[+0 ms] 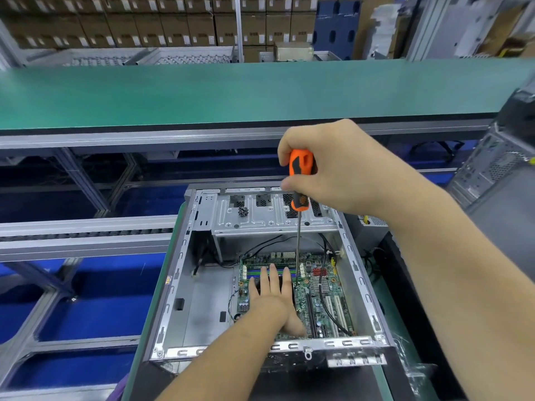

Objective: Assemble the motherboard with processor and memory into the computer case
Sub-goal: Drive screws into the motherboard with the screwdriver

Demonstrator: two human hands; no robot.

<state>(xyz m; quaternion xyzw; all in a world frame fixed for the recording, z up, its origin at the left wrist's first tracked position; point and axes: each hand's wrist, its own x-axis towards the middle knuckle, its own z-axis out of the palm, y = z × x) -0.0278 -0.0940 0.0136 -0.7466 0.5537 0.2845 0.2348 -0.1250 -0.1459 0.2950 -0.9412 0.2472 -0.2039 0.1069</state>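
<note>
An open metal computer case lies on its side in front of me. The green motherboard sits flat on the case floor, with memory slots near its far edge. My left hand lies flat on the board, fingers spread, covering its middle. Above the case, my right hand grips the orange and black handle of a screwdriver. Its long shaft runs straight down, and the tip touches the board just right of my left fingers.
A small pile of dark screws rests on the drive bay shelf at the case's far end. Black cables cross the board's right side. A green conveyor belt runs behind, and another case stands at the right.
</note>
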